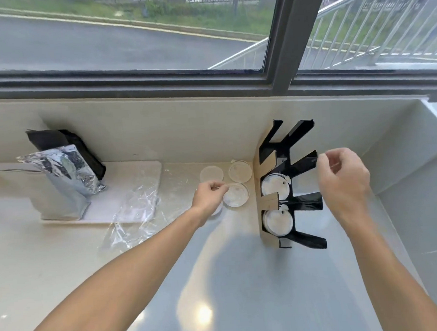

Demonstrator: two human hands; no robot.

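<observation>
Clear lid [236,198] picked at near the counter's [218,267] back edge.
Left grip [210,191] seemingly pinches the lid's rim, just beside the black rack [306,201]; right grip [343,175] curls by the rack's upper arm, holding something or nothing, I cannot tell.

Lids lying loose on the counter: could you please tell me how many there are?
3: far-left lid, far-right lid, near lid by the left hand. Another may hide under that hand.
</observation>
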